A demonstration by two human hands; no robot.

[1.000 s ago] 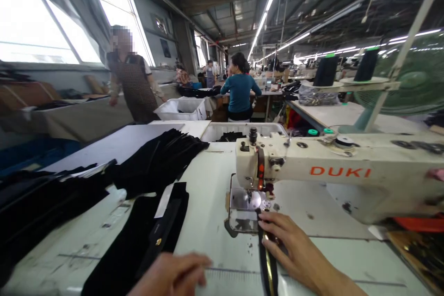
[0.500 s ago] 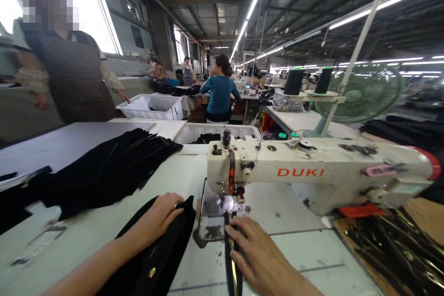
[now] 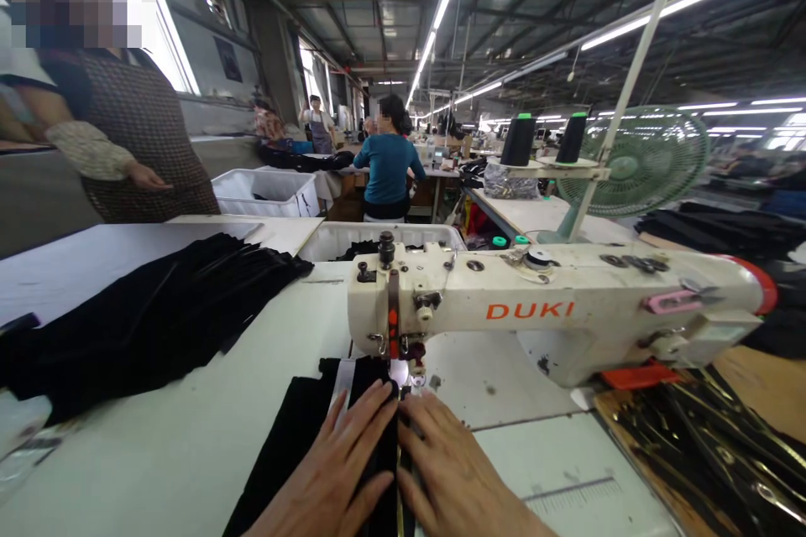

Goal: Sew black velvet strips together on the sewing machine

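Note:
Black fabric (image 3: pixel 283 428) lies on the machine bed, its top edge reaching the lit needle area under the sewing machine's head (image 3: pixel 371 302). A black zipper with gold teeth (image 3: pixel 400 512) runs along the fabric's right side towards the presser foot. My left hand (image 3: pixel 343 457) rests flat on the fabric with fingers stretched forward, beside a pale strip (image 3: pixel 344 377). My right hand (image 3: pixel 459 461) lies on the zipper's right side, its fingers extended and pointing at the needle. The fingertips of both hands come close together just in front of the foot, which is partly hidden.
Black cut pieces (image 3: pixel 151 310) are heaped on the table at left. More gold-toothed zippers (image 3: pixel 680 453) lie at right. Behind the machine are a white bin (image 3: pixel 450 233), thread cones (image 3: pixel 518 141) and a green fan (image 3: pixel 635 159). A person in an apron (image 3: pixel 138 126) stands at left.
My left hand has brought the black fabric right, up against the zipper at the needle. My right hand stays on the zipper. The apron-wearing person's hand has left the white tub.

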